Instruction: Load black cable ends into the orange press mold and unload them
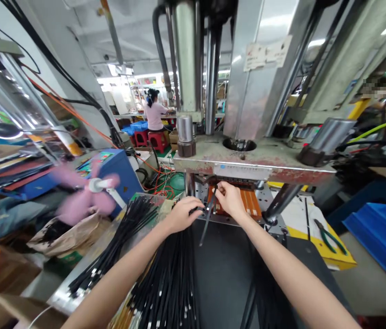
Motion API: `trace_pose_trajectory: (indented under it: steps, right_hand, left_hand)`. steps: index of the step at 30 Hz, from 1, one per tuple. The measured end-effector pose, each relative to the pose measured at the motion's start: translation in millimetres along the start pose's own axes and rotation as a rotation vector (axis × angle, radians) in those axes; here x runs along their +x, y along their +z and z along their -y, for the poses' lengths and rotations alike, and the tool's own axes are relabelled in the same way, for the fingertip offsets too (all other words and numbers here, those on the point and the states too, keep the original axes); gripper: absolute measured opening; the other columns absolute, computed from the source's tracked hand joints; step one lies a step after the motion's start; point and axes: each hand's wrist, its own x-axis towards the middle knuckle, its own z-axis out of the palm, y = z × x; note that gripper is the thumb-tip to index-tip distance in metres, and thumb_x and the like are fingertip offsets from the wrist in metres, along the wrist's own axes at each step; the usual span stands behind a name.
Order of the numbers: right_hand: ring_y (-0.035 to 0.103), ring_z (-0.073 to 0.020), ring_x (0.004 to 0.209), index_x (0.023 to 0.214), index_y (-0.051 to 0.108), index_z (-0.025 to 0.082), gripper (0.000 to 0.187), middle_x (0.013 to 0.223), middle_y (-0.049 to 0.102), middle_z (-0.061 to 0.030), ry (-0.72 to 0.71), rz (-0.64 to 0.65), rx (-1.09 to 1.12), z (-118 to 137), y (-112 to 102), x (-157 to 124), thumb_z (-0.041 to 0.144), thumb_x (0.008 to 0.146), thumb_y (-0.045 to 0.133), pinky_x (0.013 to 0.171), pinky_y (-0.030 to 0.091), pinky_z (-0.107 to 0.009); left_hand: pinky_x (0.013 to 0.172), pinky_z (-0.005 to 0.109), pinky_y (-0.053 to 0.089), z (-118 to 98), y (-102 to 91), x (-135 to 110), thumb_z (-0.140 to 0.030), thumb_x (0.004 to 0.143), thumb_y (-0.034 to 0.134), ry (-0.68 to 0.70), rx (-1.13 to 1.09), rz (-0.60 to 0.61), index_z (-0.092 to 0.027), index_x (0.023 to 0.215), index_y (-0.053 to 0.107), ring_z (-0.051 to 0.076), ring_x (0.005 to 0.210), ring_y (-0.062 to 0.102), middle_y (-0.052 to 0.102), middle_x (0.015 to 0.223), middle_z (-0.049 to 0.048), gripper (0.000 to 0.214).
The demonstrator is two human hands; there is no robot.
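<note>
A crowded factory floor surrounds a dark worktop [227, 274] that carries loose bundles of black cables [165, 283] at its near left, with a second heap [120, 237] fanned out over a metal tray further left. Two bare forearms reach forward over the worktop to the mouth of a tall press [254, 160]. The left hand [182, 214] has its grip curled closed on a short black piece [195, 211]; what that piece is cannot be told. Just beside it, the right hand [230, 199] pinches the upper end of a single thin black cable [207, 217] between thumb and fingertips. The cable hangs slanting down towards the worktop in front of an orange plate [251, 203] set in the press opening. To the right, green-handled pliers [330, 235] lie on a yellow board, near a blue crate [384, 237]. To the left, a pink fan [90, 192] is blurred, above a brown paper bag [66, 237]. Behind the press bed rise steel columns [186, 59] and black hoses. Far back, another person in a pink top [155, 114] sits at a bench beside red stools [156, 139].
</note>
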Motion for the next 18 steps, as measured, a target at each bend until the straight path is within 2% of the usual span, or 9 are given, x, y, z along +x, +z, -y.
trace_pose_trajectory:
  steps: [2, 4, 8, 12, 15, 18]
  right_hand:
    - [0.06, -0.0171, 0.066, 0.069, 0.056, 0.019, 0.015, 0.069, 0.064, -0.0027, 0.079, 0.005, 0.049, -10.0, -0.6, 15.0, 0.026, 0.082, 0.056, 0.066, 0.042, -0.026]
    - [0.061, -0.0162, 0.063, 0.07, 0.057, 0.018, 0.012, 0.068, 0.066, -0.0024, 0.101, 0.029, 0.059, -15.4, -0.7, 21.4, 0.024, 0.08, 0.057, 0.063, 0.044, -0.025]
    - [0.063, -0.0134, 0.061, 0.077, 0.059, 0.017, 0.005, 0.071, 0.068, -0.0015, 0.122, 0.055, 0.084, -15.3, -0.6, 16.3, 0.018, 0.081, 0.056, 0.063, 0.045, -0.022]
    - [0.064, -0.015, 0.071, 0.073, 0.06, 0.018, 0.006, 0.072, 0.067, -0.001, 0.107, 0.021, 0.037, -14.9, 1.4, 5.5, 0.015, 0.078, 0.063, 0.07, 0.044, -0.023]
    - [0.063, -0.0164, 0.072, 0.078, 0.063, 0.019, 0.002, 0.077, 0.068, -0.0017, 0.075, 0.015, -0.123, -20.7, 5.0, 9.3, 0.017, 0.079, 0.064, 0.069, 0.043, -0.025]
    - [0.063, -0.0194, 0.08, 0.085, 0.065, 0.019, 0.005, 0.086, 0.069, -0.0047, 0.066, 0.015, -0.277, -28.7, 7.4, 26.0, 0.021, 0.081, 0.063, 0.073, 0.043, -0.028]
  left_hand:
    - [0.099, 0.036, 0.047, 2.3, 16.5, 17.4, -0.025, 0.091, 0.05, 0.139, -0.009, -0.008, -0.016, 0.101, 0.065, 0.02, 0.109, 0.06, 0.067, 0.11, 0.0099, 0.021]
    - [0.102, 0.037, 0.046, 8.1, 29.5, 27.0, -0.024, 0.092, 0.048, 0.226, -0.014, 0.002, -0.015, 0.102, 0.066, 0.02, 0.11, 0.06, 0.067, 0.113, 0.011, 0.023]
    - [0.105, 0.037, 0.044, 13.4, 43.5, 23.7, -0.021, 0.095, 0.042, 0.272, 0.064, -0.028, -0.015, 0.103, 0.066, 0.017, 0.107, 0.063, 0.068, 0.111, 0.009, 0.026]
    - [0.108, 0.039, 0.041, -0.6, 40.8, 8.9, -0.018, 0.094, 0.039, 0.287, 0.309, 0.025, -0.011, 0.121, 0.057, 0.02, 0.12, 0.055, 0.061, 0.124, 0.0119, 0.033]
    - [0.108, 0.041, 0.04, -11.5, 30.2, 6.2, -0.035, 0.092, 0.047, 0.279, 0.369, 0.154, -0.008, 0.131, 0.047, 0.026, 0.129, 0.045, 0.052, 0.135, 0.0154, 0.048]
    - [0.106, 0.041, 0.04, -13.0, 21.0, 17.4, -0.051, 0.091, 0.044, 0.21, 0.341, 0.266, -0.012, 0.137, 0.041, 0.026, 0.13, 0.043, 0.046, 0.14, 0.014, 0.061]
